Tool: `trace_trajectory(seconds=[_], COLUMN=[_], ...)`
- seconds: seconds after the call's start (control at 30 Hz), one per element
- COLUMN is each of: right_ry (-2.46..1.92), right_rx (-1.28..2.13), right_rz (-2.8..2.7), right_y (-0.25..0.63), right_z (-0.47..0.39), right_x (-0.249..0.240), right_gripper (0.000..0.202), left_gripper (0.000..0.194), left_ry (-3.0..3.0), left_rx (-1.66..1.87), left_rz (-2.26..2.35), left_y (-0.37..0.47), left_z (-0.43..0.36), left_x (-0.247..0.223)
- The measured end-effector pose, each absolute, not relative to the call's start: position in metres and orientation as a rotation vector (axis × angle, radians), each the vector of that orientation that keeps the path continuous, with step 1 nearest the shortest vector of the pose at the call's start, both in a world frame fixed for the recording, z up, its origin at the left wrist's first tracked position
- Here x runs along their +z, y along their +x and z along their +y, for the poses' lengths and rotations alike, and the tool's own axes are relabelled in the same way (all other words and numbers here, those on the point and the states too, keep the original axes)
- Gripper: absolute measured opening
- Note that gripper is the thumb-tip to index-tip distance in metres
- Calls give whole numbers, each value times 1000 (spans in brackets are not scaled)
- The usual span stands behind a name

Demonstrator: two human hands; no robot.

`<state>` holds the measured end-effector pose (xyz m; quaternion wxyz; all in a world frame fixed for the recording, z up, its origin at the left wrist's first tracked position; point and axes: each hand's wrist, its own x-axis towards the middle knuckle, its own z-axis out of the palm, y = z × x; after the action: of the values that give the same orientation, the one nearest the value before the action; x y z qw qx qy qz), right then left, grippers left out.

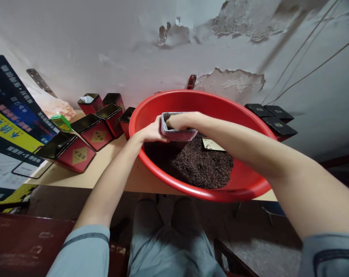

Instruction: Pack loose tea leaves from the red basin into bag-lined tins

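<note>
— So, nearest to us: our knees under the table [111, 169] edge, both forearms reaching out over it.

— And the basin [244, 184]?

— Red, resting on the table with its near rim hanging past the edge. Dark loose tea [200, 163] lies heaped in the bottom, with a small card [211, 144] on top of it.

— What have we got hold of?

— Our left hand [151, 132] grips the side of an open tin [177, 130], fingers wrapped round its wall, holding it above the tea inside the basin. Our right hand [182, 120] is at the tin's mouth, fingers bent down into it; what they pinch, if anything, we cannot tell.

— Further back?

— Left of the basin, red tins with black lids [93, 129] stand in a cluster, one open with paper inside. Black lids [274, 117] lie behind the basin on the right. A printed box [15, 119] leans at far left against the peeling wall [134, 46].
</note>
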<state>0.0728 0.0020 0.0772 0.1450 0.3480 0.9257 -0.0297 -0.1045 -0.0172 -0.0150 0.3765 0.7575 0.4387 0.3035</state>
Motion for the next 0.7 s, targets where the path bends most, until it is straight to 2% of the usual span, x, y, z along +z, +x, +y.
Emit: trace_trajectory(seconds=[0.13,0.23,0.33,0.53,0.7], right_ry=[955,1063,1077,992,915], right_rx=[-175,-299,-288,-350,-332], right_rz=[2639,2652,2633,2513,2479], right_y=[83,88,86,85,90], right_z=[13,14,7,9,2], right_x=[113,117,100,89,96], right_gripper=[44,36,31,43,40], left_gripper=[129,123,123,126,126], left_ry=[1958,1969,1981,2003,2001], left_rx=[787,803,791,751,699], left_rz=[1077,1041,1057,1127,1155], left_y=[-107,-107,-107,-109,-108], left_z=[-12,-12,-14,-14,-15], left_x=[-19,-19,-17,-17,-14])
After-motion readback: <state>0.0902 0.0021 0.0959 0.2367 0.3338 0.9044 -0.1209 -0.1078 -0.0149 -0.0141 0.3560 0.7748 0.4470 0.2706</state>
